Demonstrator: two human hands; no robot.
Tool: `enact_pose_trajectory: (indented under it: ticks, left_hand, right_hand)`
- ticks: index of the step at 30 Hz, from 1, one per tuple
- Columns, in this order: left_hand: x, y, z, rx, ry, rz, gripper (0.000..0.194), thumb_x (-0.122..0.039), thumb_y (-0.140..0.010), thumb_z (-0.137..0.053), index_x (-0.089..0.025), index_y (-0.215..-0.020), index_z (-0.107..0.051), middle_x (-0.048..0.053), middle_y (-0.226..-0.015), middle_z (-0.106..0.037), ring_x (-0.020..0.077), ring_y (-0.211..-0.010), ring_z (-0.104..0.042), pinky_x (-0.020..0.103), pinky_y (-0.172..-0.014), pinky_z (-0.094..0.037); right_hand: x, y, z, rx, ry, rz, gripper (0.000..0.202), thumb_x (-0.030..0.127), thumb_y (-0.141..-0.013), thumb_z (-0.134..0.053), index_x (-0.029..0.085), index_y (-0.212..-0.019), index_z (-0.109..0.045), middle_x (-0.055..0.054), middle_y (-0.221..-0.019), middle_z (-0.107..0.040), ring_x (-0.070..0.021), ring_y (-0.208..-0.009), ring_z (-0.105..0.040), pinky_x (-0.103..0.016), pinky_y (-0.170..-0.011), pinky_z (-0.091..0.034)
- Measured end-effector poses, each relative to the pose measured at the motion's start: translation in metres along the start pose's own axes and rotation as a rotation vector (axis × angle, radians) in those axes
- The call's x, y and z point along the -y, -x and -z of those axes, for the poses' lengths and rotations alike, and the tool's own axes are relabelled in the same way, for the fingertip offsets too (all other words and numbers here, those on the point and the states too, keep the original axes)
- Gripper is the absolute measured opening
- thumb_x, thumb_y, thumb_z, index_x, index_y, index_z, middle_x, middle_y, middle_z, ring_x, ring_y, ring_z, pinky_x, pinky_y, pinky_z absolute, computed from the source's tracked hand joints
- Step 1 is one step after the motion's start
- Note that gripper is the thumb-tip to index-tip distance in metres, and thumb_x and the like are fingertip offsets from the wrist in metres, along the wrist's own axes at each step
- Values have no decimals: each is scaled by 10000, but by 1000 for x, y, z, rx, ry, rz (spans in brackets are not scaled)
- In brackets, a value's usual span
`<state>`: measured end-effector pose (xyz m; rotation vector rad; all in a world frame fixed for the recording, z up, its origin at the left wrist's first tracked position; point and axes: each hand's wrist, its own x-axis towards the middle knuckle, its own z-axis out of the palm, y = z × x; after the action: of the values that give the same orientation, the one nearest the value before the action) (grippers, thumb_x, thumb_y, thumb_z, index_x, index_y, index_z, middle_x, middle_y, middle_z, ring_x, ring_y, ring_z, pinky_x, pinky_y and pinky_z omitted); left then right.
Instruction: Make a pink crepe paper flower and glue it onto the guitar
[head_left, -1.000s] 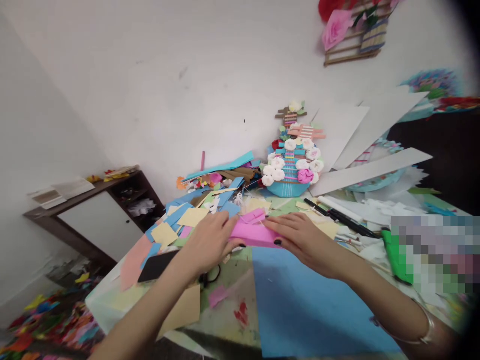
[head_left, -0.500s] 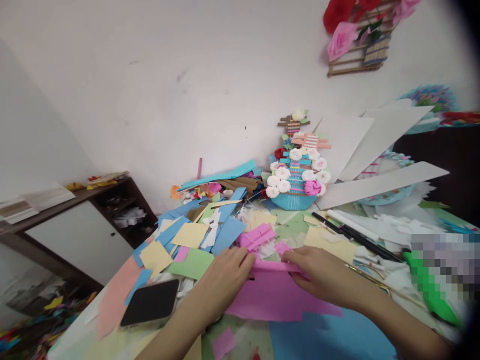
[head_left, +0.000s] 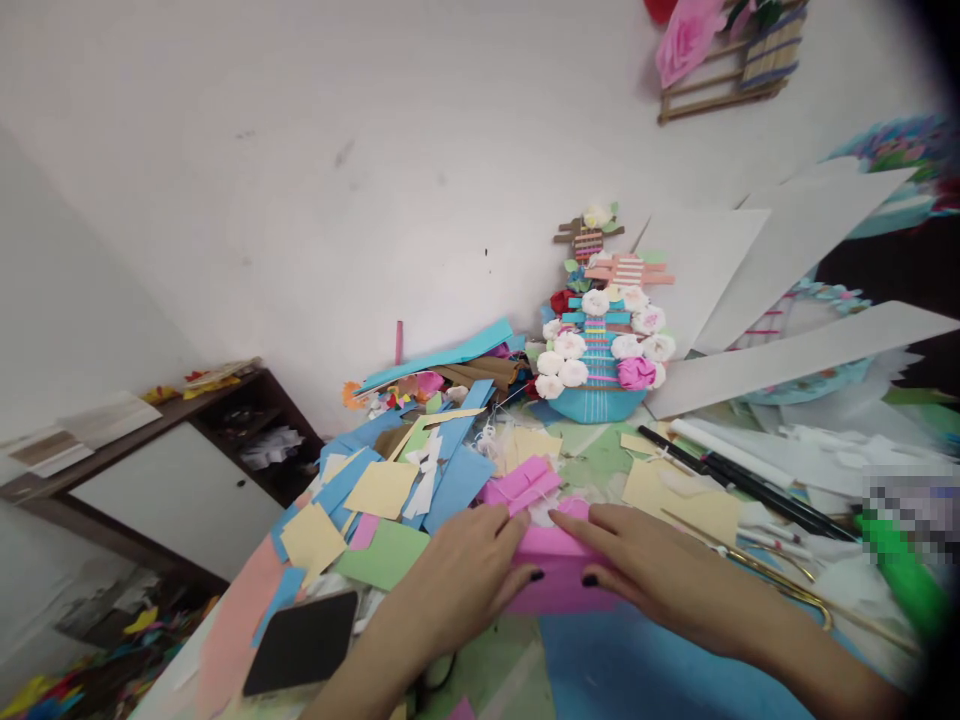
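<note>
— Any lettering, labels or numbers legible from my feed?

— None that I can read. The black phone (head_left: 301,643) shows a blank dark screen, the coloured paper scraps (head_left: 382,487) are unprinted, and the white boards (head_left: 795,355) against the wall carry no marks. A pixelated patch at the right edge is unreadable.

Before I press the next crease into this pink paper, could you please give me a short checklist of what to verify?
1. Both hands on the pink paper: ok, left hand and right hand lie flat on it.
2. Fold edges aligned: cannot tell, the fingers cover them.
3. Surface under the paper free: not ok, it lies on the blue sheet among scraps.
4. Phone out of the way: ok, left of the hands.
5. Scissors away from the fingers: ok, right of the right hand.
</note>
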<state>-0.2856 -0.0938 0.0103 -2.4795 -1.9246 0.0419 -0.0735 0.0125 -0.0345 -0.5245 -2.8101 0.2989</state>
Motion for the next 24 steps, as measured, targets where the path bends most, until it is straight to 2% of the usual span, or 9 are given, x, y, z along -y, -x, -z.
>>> enact_pose_trajectory:
  ticks: [2, 5, 7, 10, 13, 15, 18, 20, 24]
  left_hand:
    - [-1, -3, 1, -19, 36, -2, 328, -264, -944, -339, -192, -1251, -431, 100, -1030, -585, 222, -958, -557, 357, -833, -455]
    - [-1, -9, 3, -16, 70, -6, 343, -140, -924, -319, -206, -1231, -457, 85, -999, -588, 195, -924, -563, 313, -802, -452]
    - [-2, -14, 5, -12, 85, 16, 303, -128, -910, -334, -201, -1136, -522, 76, -960, -595, 189, -888, -572, 289, -757, -451]
    - [-6, -20, 8, -5, 78, 45, 178, -164, -878, -404, -185, -889, -580, 57, -873, -606, 190, -813, -584, 271, -677, -436]
    - [-10, -27, 9, 2, 60, 53, 78, -182, -819, -484, -181, -773, -548, 38, -794, -614, 198, -743, -593, 268, -618, -410]
    - [-12, -32, 8, 2, 60, 57, 64, -170, -809, -483, -185, -826, -543, 31, -760, -624, 200, -700, -597, 270, -596, -400]
    - [-12, -41, 5, -15, 77, 63, 186, -143, -842, -424, -187, -990, -527, 37, -781, -636, 201, -717, -604, 275, -618, -415]
    - [-11, -46, 2, -47, 94, 59, 216, -166, -881, -397, -190, -1056, -520, 55, -867, -628, 202, -801, -598, 287, -686, -438]
    - [-8, -51, -1, -100, 171, 17, 311, -356, -905, -437, -181, -1153, -508, 96, -1032, -564, 226, -947, -545, 354, -809, -456]
  right_hand:
    - [-5, -1, 3, -1, -19, -7, 408, 223, -926, -412, 284, -1329, -411, -64, -944, -587, -197, -814, -552, -281, -668, -382]
    - [-14, -3, 5, -3, 14, -38, 340, 157, -912, -394, 248, -1223, -498, -69, -934, -581, -205, -812, -543, -297, -674, -372]
    - [-19, -3, 5, 21, 44, -60, 236, 140, -888, -411, 211, -1054, -563, -71, -914, -583, -218, -807, -547, -314, -675, -364]
    - [-23, -1, 4, 84, 38, -106, 138, 105, -842, -423, 183, -854, -536, -59, -841, -589, -217, -758, -562, -306, -633, -344]
    - [-26, 1, 3, 130, 38, -158, 165, 84, -799, -429, 186, -899, -511, -51, -786, -605, -233, -715, -583, -296, -582, -321]
    - [-29, 2, 2, 140, 59, -161, 288, 41, -784, -399, 199, -997, -510, -50, -789, -617, -241, -713, -595, -299, -579, -329]
    - [-34, 3, 4, 85, 70, -123, 516, -23, -755, -369, 251, -1181, -472, -65, -936, -618, -239, -825, -597, -323, -664, -381]
    - [-35, 3, 8, 30, 56, -114, 485, 33, -811, -391, 272, -1227, -462, -73, -998, -596, -237, -881, -580, -344, -722, -402]
    - [-35, 2, 12, -102, -25, -88, 302, 277, -915, -422, 271, -1198, -526, -69, -941, -593, -211, -828, -574, -334, -732, -429]
